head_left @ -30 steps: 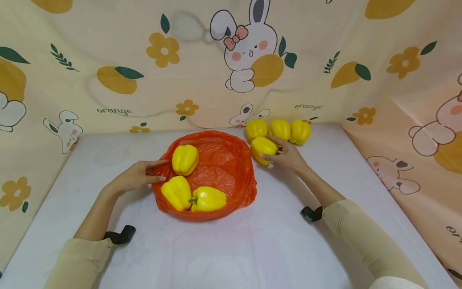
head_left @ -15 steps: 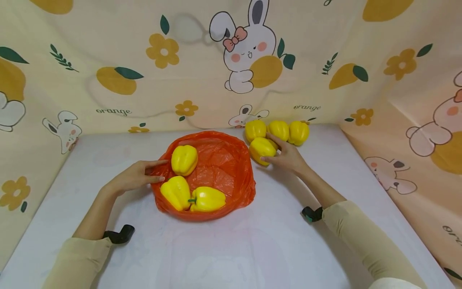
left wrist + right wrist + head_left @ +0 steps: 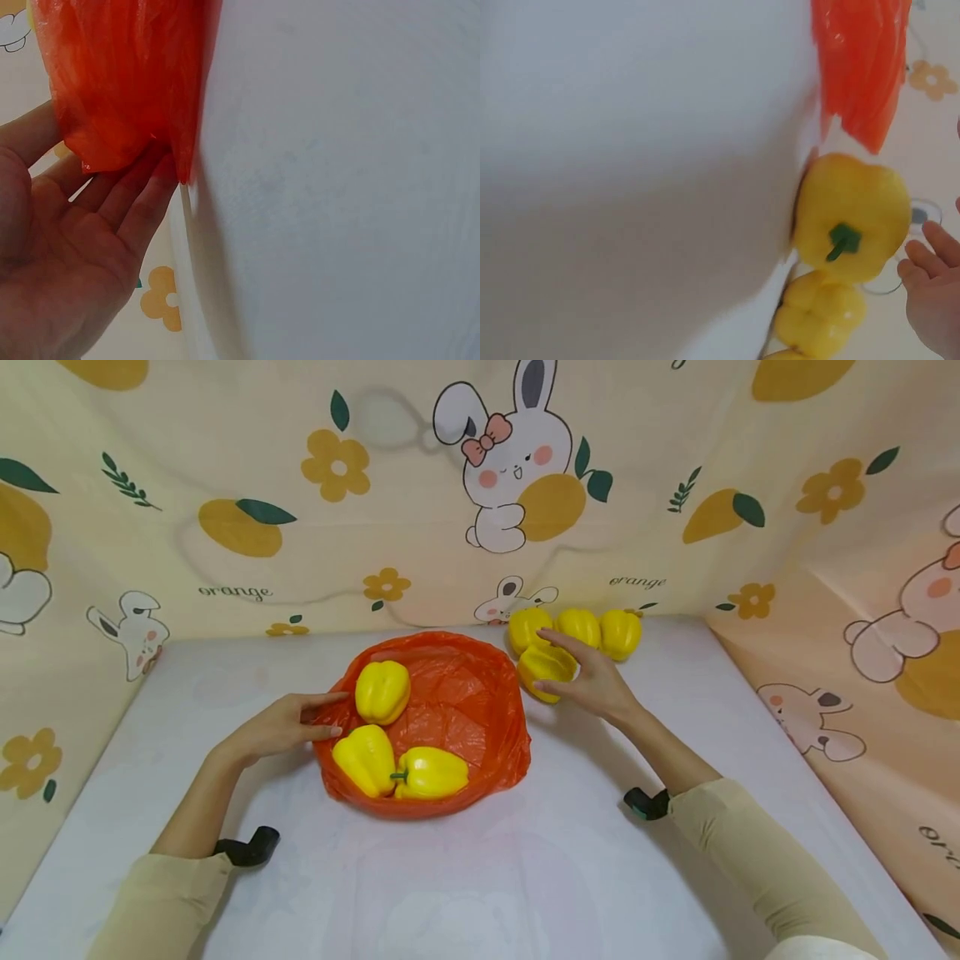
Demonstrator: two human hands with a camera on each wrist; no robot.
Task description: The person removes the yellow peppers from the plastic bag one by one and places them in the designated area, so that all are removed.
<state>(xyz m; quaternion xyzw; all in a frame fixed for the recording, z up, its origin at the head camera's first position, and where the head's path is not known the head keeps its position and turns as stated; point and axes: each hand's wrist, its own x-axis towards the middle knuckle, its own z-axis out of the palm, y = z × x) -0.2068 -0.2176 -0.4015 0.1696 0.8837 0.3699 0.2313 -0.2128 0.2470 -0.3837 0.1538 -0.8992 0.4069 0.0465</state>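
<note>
Yellow bell pepper (image 3: 538,672), stem pointing toward the right hand (image 3: 596,683) as shown in the right wrist view, lies on the desk (image 3: 480,885) right of centre, near the far edge. It sits directly before the right hand's thumb and fingers and well apart from the left hand (image 3: 281,725).

Red plastic bag (image 3: 453,693), mouth open upward, occupies the far half of the desk left of centre. Its right wall stands just beside the pepper; contact could not be confirmed. Inside, along its left and near sides, are three more peppers: an upper one (image 3: 383,692), a lower-left one (image 3: 365,761) and a lower-right one (image 3: 432,773), the last with its green stem pointing left. A row of three peppers (image 3: 577,628) lines the far edge of the desk, immediately behind the first pepper and the right hand's fingertips. Patterned cloth (image 3: 420,527) rises behind that edge.

Right hand: thumb and fingers spread wide, gently bent, nothing gripped; whether any fingertip touches the pepper cannot be determined. Left hand: fingers extended, thumb held apart from them, touching the left side of the bag, with fingertips against its lower part.
</note>
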